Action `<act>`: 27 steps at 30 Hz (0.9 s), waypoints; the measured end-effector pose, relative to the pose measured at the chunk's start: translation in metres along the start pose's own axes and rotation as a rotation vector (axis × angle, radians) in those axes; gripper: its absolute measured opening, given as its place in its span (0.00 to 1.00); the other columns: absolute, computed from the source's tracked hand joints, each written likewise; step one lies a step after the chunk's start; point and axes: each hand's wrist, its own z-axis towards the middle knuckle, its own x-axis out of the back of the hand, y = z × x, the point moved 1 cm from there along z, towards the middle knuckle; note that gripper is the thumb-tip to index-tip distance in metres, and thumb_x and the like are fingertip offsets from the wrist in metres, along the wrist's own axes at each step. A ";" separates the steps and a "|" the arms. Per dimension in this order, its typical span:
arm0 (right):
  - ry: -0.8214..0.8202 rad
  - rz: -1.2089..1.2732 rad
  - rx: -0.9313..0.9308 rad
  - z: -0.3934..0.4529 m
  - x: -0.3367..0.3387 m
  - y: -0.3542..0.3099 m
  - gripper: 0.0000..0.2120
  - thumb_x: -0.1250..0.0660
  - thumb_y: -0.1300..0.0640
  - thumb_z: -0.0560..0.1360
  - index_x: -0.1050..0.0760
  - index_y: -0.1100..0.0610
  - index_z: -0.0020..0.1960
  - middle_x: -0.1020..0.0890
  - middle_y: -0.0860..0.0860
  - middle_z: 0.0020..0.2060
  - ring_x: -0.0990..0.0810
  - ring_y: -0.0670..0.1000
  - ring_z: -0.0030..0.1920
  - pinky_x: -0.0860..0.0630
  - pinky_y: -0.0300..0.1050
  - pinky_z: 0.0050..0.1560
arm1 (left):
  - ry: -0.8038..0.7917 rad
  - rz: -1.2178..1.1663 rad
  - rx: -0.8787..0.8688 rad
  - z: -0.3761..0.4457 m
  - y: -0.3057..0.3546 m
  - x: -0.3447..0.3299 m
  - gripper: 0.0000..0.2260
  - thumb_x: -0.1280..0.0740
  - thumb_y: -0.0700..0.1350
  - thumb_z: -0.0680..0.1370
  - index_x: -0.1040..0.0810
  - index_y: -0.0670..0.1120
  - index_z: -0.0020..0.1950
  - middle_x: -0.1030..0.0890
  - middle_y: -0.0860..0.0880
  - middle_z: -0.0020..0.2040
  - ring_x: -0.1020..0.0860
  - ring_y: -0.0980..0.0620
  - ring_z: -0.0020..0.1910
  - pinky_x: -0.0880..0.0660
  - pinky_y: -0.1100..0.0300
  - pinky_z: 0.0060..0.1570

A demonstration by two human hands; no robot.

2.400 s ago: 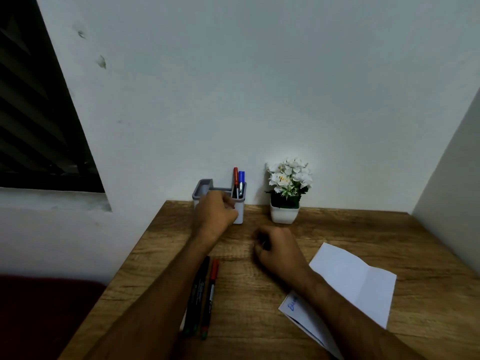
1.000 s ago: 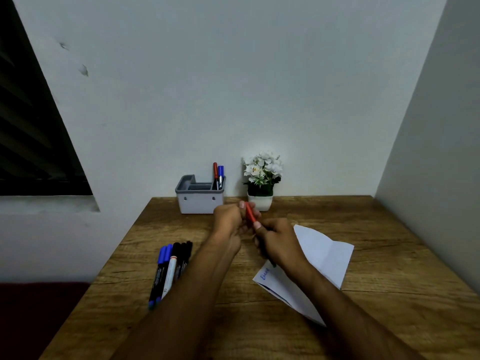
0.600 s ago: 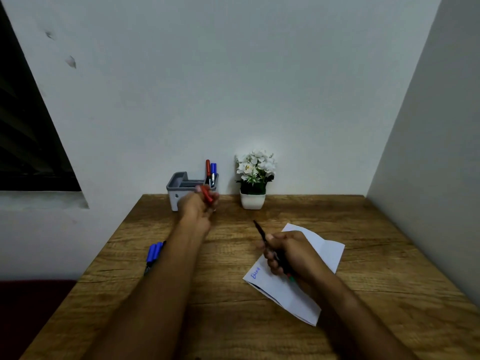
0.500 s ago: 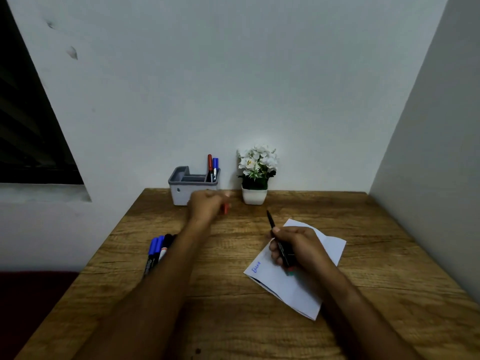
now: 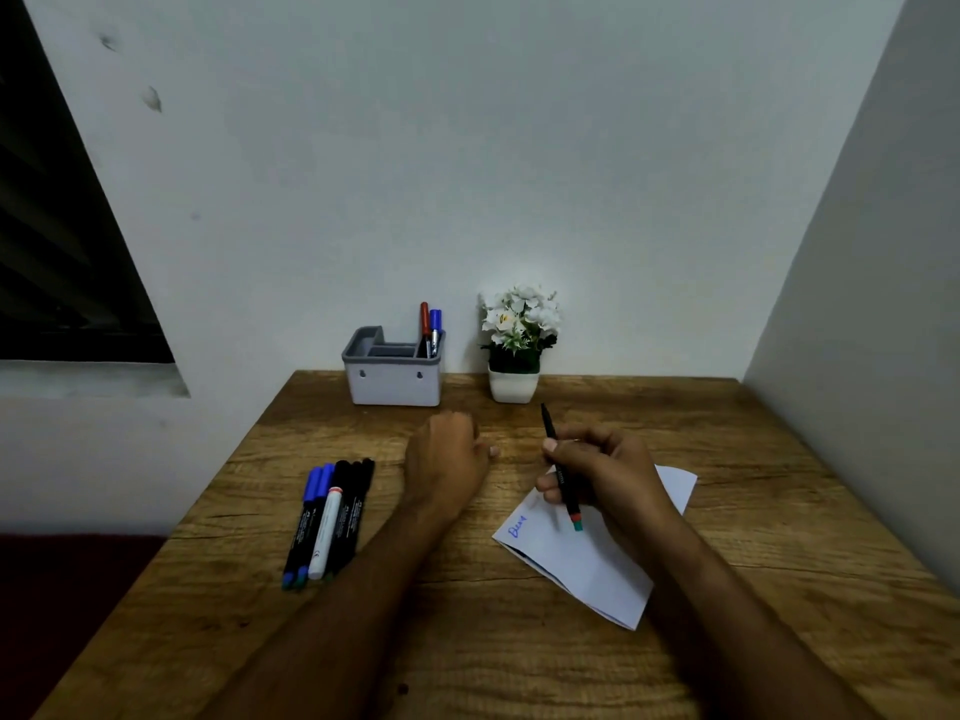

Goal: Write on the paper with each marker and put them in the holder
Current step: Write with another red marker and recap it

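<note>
My right hand (image 5: 597,478) grips a black marker (image 5: 561,475) over the white folded paper (image 5: 587,569). Its thin end points up toward the back of the desk, and its coloured end hangs just above the sheet. A blue word is written near the paper's left corner. My left hand (image 5: 447,459) rests as a fist on the desk left of the paper, closed on the red cap, which is mostly hidden. The grey holder (image 5: 395,389) stands at the back with a red marker (image 5: 425,322) and a blue marker (image 5: 435,324) upright in its right compartment. Several capped markers (image 5: 332,517) lie side by side at the left.
A small white pot of white flowers (image 5: 519,345) stands right of the holder against the wall. A side wall closes in the wooden desk (image 5: 519,667) on the right. The desk's left edge runs just beside the lying markers.
My hands pulled the red cap off the black marker and parted. The left hand came back from near the holder to the desk's middle; the right hand settled over the paper.
</note>
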 end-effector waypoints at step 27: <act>-0.018 -0.457 0.248 -0.002 0.022 0.025 0.08 0.29 0.68 0.75 0.14 0.58 0.46 0.13 0.54 0.38 0.14 0.53 0.38 0.19 0.44 0.38 | -0.474 -0.093 -0.585 -0.048 -0.014 -0.012 0.26 0.44 0.47 0.84 0.47 0.50 0.81 0.47 0.52 0.81 0.52 0.58 0.80 0.57 0.64 0.76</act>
